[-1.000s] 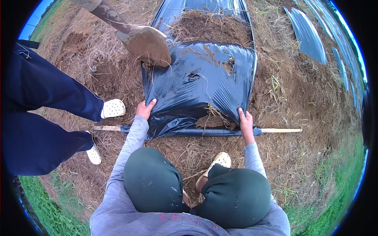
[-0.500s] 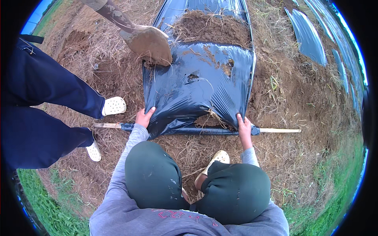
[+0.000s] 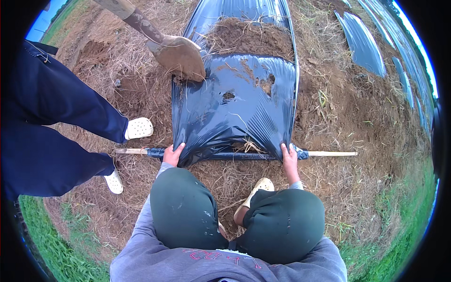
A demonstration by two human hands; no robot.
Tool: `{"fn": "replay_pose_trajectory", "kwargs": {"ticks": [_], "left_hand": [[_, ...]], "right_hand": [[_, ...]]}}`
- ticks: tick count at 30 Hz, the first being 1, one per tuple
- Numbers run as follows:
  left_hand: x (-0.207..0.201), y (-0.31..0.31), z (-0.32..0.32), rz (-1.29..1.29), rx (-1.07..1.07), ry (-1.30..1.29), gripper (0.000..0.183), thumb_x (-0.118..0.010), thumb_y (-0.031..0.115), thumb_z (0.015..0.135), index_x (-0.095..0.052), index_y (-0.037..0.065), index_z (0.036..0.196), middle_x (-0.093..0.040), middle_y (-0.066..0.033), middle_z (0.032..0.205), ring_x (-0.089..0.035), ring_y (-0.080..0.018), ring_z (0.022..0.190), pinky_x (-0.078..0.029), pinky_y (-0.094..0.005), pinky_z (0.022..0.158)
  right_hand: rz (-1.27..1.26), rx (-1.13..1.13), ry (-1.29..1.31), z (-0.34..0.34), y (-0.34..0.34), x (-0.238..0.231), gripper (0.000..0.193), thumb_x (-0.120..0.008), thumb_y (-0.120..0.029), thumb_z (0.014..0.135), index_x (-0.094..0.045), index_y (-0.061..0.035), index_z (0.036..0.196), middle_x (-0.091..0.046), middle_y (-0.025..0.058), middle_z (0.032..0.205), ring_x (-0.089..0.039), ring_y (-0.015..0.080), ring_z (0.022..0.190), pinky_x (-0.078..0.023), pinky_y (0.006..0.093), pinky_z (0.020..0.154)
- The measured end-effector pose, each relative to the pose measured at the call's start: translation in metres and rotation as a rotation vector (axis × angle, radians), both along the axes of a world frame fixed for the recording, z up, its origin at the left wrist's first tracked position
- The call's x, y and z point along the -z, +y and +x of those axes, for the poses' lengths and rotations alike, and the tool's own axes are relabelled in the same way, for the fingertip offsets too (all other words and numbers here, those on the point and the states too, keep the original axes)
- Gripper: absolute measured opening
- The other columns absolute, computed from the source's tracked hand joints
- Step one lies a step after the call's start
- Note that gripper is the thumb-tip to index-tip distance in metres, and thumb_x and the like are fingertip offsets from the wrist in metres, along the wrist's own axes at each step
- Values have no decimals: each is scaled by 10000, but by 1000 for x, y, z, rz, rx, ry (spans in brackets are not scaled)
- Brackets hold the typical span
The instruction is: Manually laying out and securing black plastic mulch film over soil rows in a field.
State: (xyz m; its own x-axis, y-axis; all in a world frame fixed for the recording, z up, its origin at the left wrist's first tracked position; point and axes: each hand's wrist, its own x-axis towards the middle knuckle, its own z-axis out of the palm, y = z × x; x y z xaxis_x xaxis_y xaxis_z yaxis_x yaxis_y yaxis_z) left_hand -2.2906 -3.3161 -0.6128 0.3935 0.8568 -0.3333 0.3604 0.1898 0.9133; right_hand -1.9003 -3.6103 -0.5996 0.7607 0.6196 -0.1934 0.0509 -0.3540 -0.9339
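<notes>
A sheet of black plastic film (image 3: 211,110) is stretched over the soil in front of me, with a few torn holes in it. My left hand (image 3: 173,155) is closed on its near left corner, thumb on top. On the near right corner my right hand (image 3: 290,162) pinches the film in the same way. Between the hands the film's edge sags in folds. Just beneath it lies a wooden pole (image 3: 329,153) with a roll of black film (image 3: 235,156) wound round its middle. My hands partly cover the roll.
A shovel (image 3: 181,58) rests its blade on the film's left edge. Loose soil (image 3: 253,37) weighs the film down farther away. At left stands another person in dark trousers (image 3: 70,94) and pale clogs (image 3: 139,128). Dry straw covers the ground; more film strips (image 3: 364,44) lie far right.
Both hands have drawn the film's near edge slightly toward me, the left one more. The gap of bare ground between film and roll has narrowed. The shovel stays at the film's left edge.
</notes>
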Motion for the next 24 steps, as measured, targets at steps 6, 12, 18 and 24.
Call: {"fn": "replay_pose_trajectory", "kwargs": {"ticks": [6,12,18,24], "left_hand": [[3,-33,-16,13,26,166,394,-664,366,893,-680,-7,1018,-700,-50,867,-599,-104,782,-481,-284,757],[10,-46,-19,-226,-24,-165,367,-660,306,908,-667,-42,1025,-700,-53,931,-603,-89,816,-476,-261,774],[-8,-22,-9,-65,-10,-81,366,-657,302,911,-660,-41,1038,-694,-36,913,-598,-77,797,-479,-255,761],[-5,1,-6,-69,-7,48,403,-687,323,884,-659,-45,1044,-696,-40,914,-615,-90,797,-490,-263,759]], "right_hand": [[95,33,-14,-12,-7,0,311,-562,-239,970,-634,60,1017,-631,38,827,-504,86,757,-437,254,711],[87,37,123,-10,-11,7,302,-547,-227,979,-628,43,1089,-632,15,894,-508,79,796,-432,241,741],[165,60,230,3,-4,9,269,-541,-212,984,-614,18,1104,-602,4,961,-496,73,854,-414,234,779],[253,75,308,-1,2,7,310,-552,-255,982,-591,-4,1158,-603,15,1056,-539,91,924,-428,236,848]]}}
